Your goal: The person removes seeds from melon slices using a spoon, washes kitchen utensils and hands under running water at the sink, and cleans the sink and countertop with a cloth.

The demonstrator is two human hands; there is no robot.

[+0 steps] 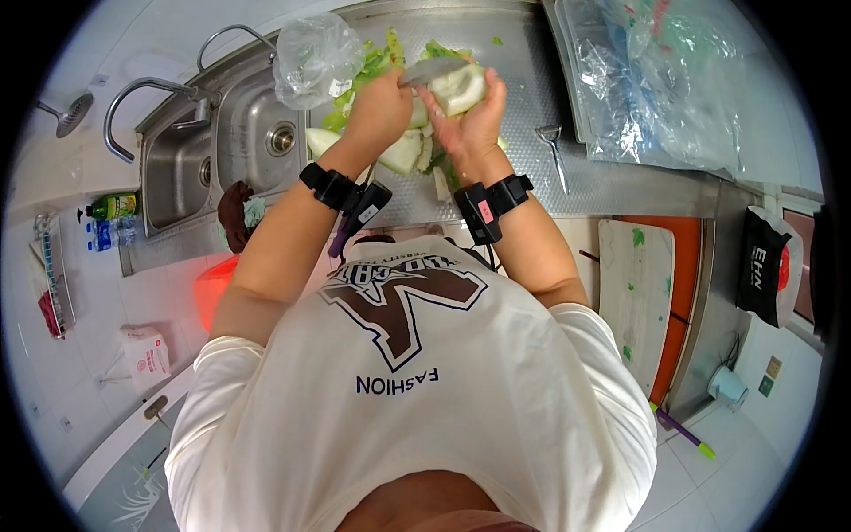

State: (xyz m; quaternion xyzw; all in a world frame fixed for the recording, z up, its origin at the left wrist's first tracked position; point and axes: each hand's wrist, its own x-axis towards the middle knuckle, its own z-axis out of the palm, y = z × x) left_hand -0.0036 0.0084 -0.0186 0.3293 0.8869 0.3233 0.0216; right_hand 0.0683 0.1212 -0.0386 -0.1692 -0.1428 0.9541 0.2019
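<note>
Head view: L hand [381,106] has its fingers closed tight round the handle of a knife [436,68], blade pointing toward the R hand [474,124]. R hand's fingers are part open, curled round a pale melon piece [463,91] — it's up btwn the two hands, over the steel counter [523,84]. Blade is right by the piece's upper L edge; can't tell if it's touching.

Under & near the hands: another pale chunk [402,154] plus green leafy scraps [390,53], some hidden by the hands. Clear plastic bag [315,62] sits L of the scraps, near the sink [257,124]. Metal peeler [558,161] lies on the counter R of the R hand, well apart from the knife. Clear plastic sheeting [660,97] farther R. Brown cloth [235,215] at the sink's near edge. Both wrists have black strapped-on devices [337,189].
</note>
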